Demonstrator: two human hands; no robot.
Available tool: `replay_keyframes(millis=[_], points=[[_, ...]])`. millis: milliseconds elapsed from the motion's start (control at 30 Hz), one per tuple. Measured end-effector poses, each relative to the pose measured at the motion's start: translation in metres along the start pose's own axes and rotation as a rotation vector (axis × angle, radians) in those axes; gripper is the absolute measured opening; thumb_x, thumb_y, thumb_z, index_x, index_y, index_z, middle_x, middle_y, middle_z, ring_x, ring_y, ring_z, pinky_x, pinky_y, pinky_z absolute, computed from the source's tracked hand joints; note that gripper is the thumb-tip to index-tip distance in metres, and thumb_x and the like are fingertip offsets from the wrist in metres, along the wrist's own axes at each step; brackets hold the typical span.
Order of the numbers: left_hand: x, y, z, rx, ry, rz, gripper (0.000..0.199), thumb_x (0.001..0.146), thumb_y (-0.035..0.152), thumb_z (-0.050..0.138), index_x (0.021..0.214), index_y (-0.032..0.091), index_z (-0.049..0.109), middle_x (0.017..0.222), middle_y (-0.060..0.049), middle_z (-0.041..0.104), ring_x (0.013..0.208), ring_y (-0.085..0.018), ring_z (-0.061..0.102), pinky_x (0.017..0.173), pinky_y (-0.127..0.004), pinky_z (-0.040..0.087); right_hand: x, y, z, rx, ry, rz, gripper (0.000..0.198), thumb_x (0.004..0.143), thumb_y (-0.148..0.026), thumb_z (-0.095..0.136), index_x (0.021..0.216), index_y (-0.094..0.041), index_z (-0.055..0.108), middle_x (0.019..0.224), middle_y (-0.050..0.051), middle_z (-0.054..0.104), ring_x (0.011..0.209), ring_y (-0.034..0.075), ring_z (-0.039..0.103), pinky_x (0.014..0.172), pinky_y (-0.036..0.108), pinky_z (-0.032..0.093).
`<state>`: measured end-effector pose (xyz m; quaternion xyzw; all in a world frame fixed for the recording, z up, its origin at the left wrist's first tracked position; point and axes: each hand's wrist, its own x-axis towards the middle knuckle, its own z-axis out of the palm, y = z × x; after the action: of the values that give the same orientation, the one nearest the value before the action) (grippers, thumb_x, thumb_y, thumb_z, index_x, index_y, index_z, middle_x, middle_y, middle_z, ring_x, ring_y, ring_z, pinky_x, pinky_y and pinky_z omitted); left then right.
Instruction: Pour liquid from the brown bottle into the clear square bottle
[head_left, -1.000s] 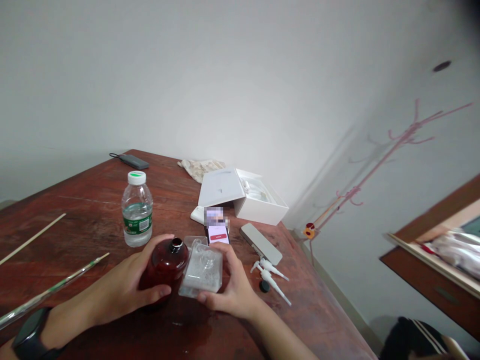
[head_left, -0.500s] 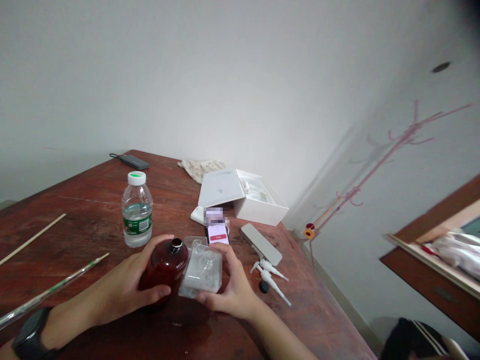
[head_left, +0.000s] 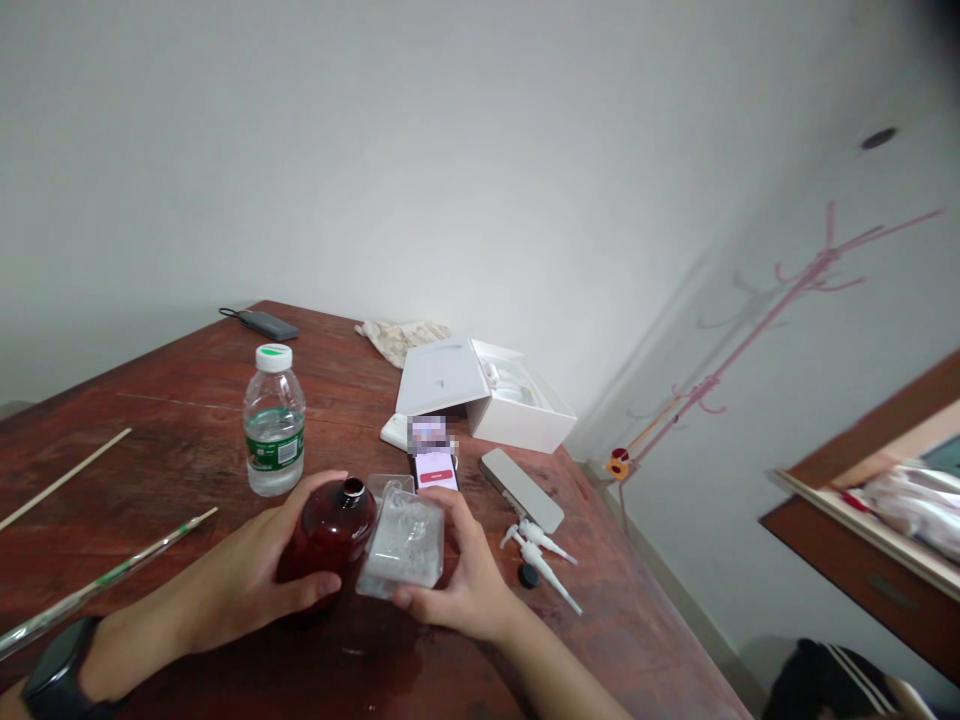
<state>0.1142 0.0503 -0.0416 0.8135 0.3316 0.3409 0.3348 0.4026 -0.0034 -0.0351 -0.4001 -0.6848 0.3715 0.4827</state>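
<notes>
My left hand (head_left: 281, 560) is wrapped round a dark reddish-brown bottle (head_left: 334, 525), whose narrow mouth is uncapped. Thumb and fingers of my right hand (head_left: 461, 575) grip a clear square plastic bottle (head_left: 407, 540) by its sides, right beside the brown one. What is inside the clear bottle is hard to make out. Another clear plastic piece (head_left: 390, 483) shows partly behind it. To the right of my right hand lie two white pump heads (head_left: 544, 565) and a small black cap (head_left: 528, 575). A water bottle (head_left: 275, 425) with a green label stands behind my left hand.
On the wooden table (head_left: 180, 400), a phone (head_left: 435, 465) and a grey case (head_left: 523, 488) lie beyond my hands, with an open white box (head_left: 521, 410) behind them. Thin sticks (head_left: 67, 478) lie at left. A cloth (head_left: 401, 338) and a dark grey device (head_left: 266, 323) are farther back.
</notes>
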Motion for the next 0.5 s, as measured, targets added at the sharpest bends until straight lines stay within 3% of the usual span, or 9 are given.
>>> replay_keyframes(millis=[500], points=[[0.0008,0.0062,-0.0027,0.008,-0.013,-0.009,0.085,0.096,0.073,0.07,0.16,0.026,0.038,0.152,-0.014,0.069,0.133,-0.039,0.071,0.111,-0.043,0.058,-0.0006,-0.002,0.0019,0.034,-0.007,0.026,0.093,0.065,-0.06,0.1,0.139,-0.028,0.054,0.119,0.009,0.078,0.105,0.031,0.075,0.093,0.042,0.059]])
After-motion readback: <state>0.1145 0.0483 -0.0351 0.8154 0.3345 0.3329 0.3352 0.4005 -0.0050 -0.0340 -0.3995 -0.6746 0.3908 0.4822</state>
